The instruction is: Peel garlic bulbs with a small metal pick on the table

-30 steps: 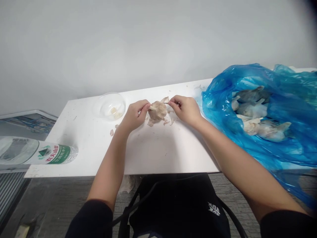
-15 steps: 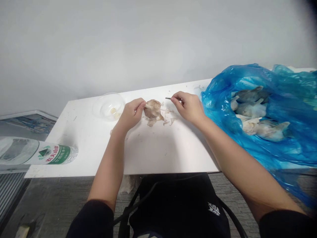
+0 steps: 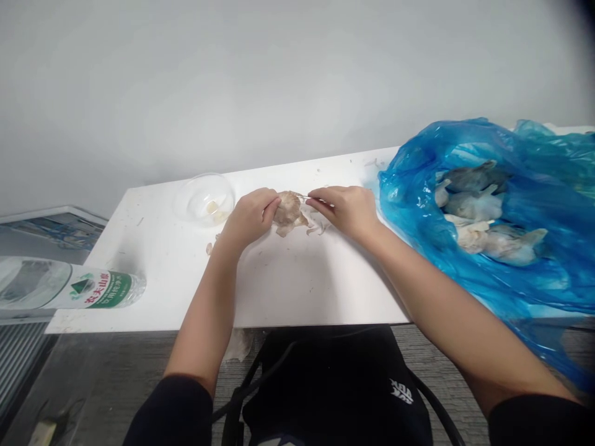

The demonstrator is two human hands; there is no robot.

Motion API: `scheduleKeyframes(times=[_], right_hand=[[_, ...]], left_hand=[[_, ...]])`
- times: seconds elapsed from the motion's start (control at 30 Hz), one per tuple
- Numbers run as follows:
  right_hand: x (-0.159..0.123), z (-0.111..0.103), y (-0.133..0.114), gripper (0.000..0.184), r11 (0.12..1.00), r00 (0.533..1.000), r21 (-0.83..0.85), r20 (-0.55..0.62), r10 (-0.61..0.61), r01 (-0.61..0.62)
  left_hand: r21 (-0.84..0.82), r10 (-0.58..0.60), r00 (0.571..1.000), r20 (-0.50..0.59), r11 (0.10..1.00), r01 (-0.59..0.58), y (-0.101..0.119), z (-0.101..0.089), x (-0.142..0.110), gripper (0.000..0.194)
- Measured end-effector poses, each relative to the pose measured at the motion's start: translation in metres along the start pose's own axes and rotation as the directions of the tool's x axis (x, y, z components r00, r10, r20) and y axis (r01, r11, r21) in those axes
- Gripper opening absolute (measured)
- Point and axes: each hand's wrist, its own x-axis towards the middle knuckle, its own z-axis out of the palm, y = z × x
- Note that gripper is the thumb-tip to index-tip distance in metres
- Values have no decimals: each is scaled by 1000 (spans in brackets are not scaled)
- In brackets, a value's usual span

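Observation:
My left hand is closed round a garlic bulb with papery skin, held just above the white table. My right hand pinches a thin dark pointed tool, whose tip touches the top of the bulb. Loose skin flakes lie on the table under and beside the bulb.
A clear bowl holding peeled cloves stands left of the hands. A blue plastic bag with more garlic bulbs fills the right side. A water bottle lies on a lower surface at left. A black bag sits below the table edge.
My right hand, lifted away from the bulb half a second ago, has come back down and left so the tool meets the bulb again. The left hand turned the bulb slightly.

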Motion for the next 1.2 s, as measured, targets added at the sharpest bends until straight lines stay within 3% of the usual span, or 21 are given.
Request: scheduleKeyframes(times=[0.2, 0.4, 0.57, 0.8, 1.03, 1.2], right_hand=[[2, -5, 0, 31, 998, 998, 27, -14, 55, -55], [6, -6, 2, 21, 969, 990, 215, -37, 135, -124], [8, -1, 7, 29, 905, 983, 397, -31, 179, -152], [10, 2, 7, 34, 843, 980, 513, -21, 199, -160], [13, 4, 6, 30, 740, 972, 651, -14, 236, -170], [14, 3, 3, 34, 640, 968, 747, 18, 251, -179]], left_hand=[[-17, 21, 1000, 7, 1000, -20, 4, -1, 0, 27], [-35, 61, 997, -40, 997, -62, 2, 1, 0, 27], [-77, 76, 990, -119, 993, -86, -2, 3, 0, 28], [-177, 69, 981, -180, 979, -101, -1, 3, 3, 28], [-381, -54, 985, -163, 925, -12, -1, 3, 3, 35], [-622, -194, 976, -101, 778, 91, -8, 5, 4, 41]])
